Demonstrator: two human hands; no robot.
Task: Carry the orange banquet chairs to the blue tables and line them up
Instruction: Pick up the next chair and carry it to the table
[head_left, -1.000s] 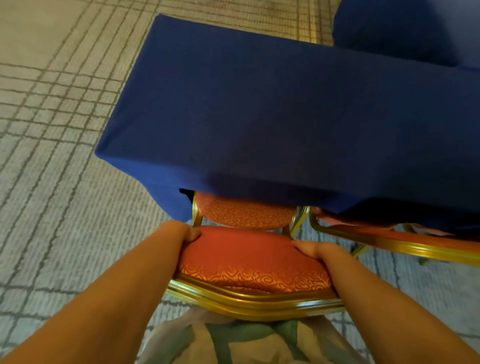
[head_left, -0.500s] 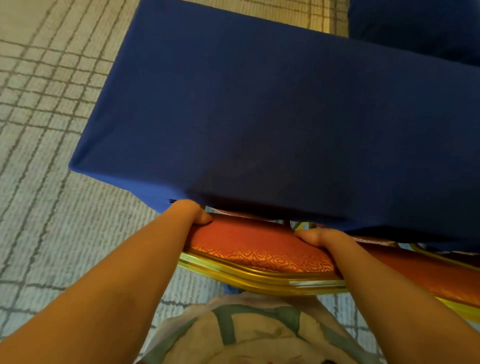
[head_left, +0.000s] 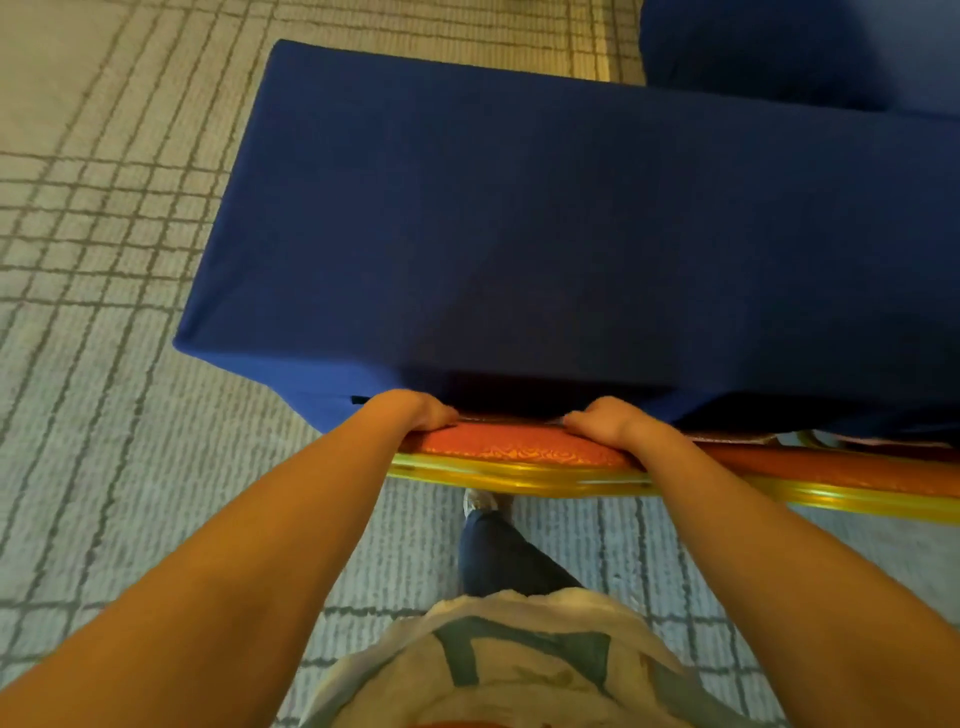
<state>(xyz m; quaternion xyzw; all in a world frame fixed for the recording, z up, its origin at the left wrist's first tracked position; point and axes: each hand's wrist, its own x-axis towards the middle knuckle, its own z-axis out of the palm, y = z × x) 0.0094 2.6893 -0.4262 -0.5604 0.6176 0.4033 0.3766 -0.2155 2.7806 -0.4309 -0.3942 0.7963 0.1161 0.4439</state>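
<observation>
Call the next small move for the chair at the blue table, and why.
Probably release the grip and step back. The left hand and right hand clasp the orange chair by its backrest, which sits at the edge of the blue table, seat hidden beneath, roughly level with the neighbouring chair.

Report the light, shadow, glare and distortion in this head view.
Head view: warm, dim indoor light. A dark shadow lies along the near edge of the table, just above the chair. Bright glare streaks run along its gold frame. The carpet lines bend toward the picture's edges, as a wide-angle lens would make them. The whole picture is slightly soft.
</observation>
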